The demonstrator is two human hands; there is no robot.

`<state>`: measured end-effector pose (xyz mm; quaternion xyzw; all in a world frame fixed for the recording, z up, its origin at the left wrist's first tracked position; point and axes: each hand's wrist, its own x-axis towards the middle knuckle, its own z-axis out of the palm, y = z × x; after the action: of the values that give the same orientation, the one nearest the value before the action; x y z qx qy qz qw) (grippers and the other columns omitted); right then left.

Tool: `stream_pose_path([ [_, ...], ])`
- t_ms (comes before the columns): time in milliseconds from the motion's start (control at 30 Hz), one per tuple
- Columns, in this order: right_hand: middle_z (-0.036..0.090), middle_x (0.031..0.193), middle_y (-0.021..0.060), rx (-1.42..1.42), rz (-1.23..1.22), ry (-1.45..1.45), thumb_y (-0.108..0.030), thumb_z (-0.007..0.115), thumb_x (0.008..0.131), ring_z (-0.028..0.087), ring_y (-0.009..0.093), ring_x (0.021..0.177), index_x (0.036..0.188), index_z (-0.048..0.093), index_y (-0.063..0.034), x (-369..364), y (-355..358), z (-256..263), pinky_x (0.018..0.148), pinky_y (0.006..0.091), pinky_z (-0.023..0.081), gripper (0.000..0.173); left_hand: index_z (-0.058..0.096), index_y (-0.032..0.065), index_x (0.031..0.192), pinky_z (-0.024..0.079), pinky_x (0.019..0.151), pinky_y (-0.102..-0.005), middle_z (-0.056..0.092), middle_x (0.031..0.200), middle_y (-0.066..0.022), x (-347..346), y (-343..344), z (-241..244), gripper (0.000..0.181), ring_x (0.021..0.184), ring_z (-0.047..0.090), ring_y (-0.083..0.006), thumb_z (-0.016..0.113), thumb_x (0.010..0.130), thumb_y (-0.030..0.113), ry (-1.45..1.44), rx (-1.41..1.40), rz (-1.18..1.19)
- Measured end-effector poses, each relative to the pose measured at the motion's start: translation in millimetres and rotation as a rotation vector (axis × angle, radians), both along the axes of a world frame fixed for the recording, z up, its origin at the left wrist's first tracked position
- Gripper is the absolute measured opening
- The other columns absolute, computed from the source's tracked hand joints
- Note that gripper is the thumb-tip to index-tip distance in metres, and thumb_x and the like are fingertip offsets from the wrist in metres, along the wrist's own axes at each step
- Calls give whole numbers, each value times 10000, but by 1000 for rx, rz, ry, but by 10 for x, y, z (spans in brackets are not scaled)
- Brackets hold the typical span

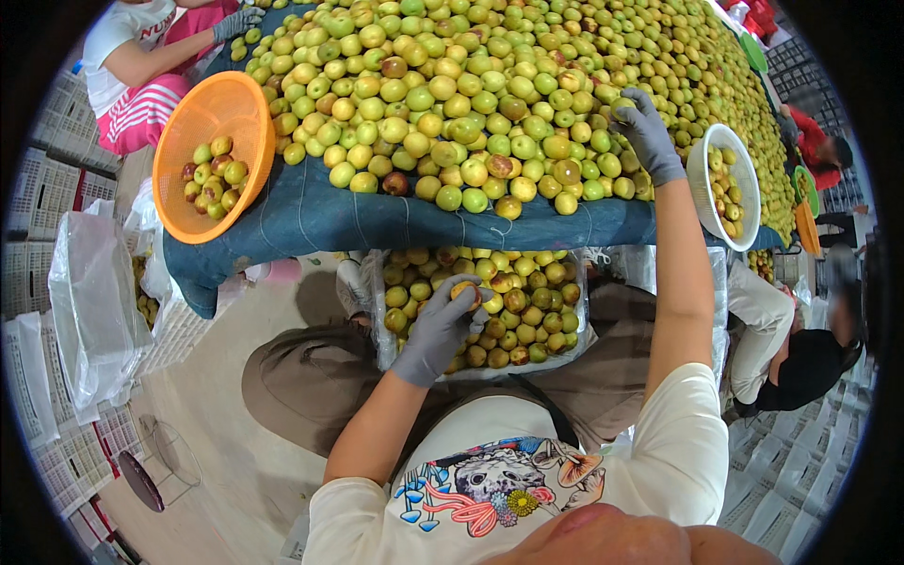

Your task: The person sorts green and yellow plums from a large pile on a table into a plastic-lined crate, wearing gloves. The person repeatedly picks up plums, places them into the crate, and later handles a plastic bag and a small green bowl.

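My left hand (441,325), in a grey glove, holds a brown-patched jujube (463,292) between thumb and fingers. It hovers over a crate lined with clear plastic (580,311), which is full of yellow-green and russet jujubes (530,314) and stands between my legs. Stretched forward, my gloved right hand (648,138) has its fingers around a green jujube (623,106) at the near part of a wide heap of jujubes (452,92). The heap lies on a table draped with a dark blue quilted cloth (438,227).
An orange plastic basket (265,152) with several reddish jujubes tilts at the table's left corner. A white basket (753,191) holding jujubes is right of my right arm. Co-workers sit at left (141,70) and right (805,367). A stool (141,482) and stacked crates (78,445) are at left.
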<state>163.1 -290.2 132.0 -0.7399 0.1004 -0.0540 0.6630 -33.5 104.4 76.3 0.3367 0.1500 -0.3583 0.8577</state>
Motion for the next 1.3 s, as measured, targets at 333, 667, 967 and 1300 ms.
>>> stream_pose_path([
  [333, 595, 1263, 62, -864, 526, -315, -293, 555, 943, 575, 227, 1128, 1227, 631, -167, 704, 1659, 276, 959, 358, 476, 320, 487, 58, 1224, 436, 669, -254, 599, 1035, -64, -11, -10, -82, 323, 797, 532, -125, 575, 960, 222, 19, 35, -28],
  [667, 588, 797, 77, -1470, 810, -8, -69, 567, 859, 564, 207, 714, 1096, 582, -202, 1517, 2120, 82, 647, 373, 489, 272, 498, 85, 1222, 452, 681, -250, 605, 1047, -54, -31, 38, -139, 334, 801, 545, -115, 602, 941, 233, 25, 95, -28],
  [967, 567, 725, 78, -1027, 617, -39, -192, 561, 868, 575, 223, 674, 1137, 635, -176, 1371, 1939, 164, 665, 368, 538, 279, 496, 82, 1228, 448, 706, -267, 594, 1057, -62, -27, 26, -214, 371, 803, 544, -121, 633, 913, 221, 47, 62, -6],
  [1300, 589, 780, 46, -934, 376, -323, -283, 577, 936, 522, 130, 599, 1149, 636, -120, 1483, 2248, -137, 577, 311, 505, 275, 505, 92, 1217, 481, 802, -303, 539, 1102, -43, -56, 72, -316, 347, 897, 572, -144, 637, 898, 122, -2, 117, 156],
])
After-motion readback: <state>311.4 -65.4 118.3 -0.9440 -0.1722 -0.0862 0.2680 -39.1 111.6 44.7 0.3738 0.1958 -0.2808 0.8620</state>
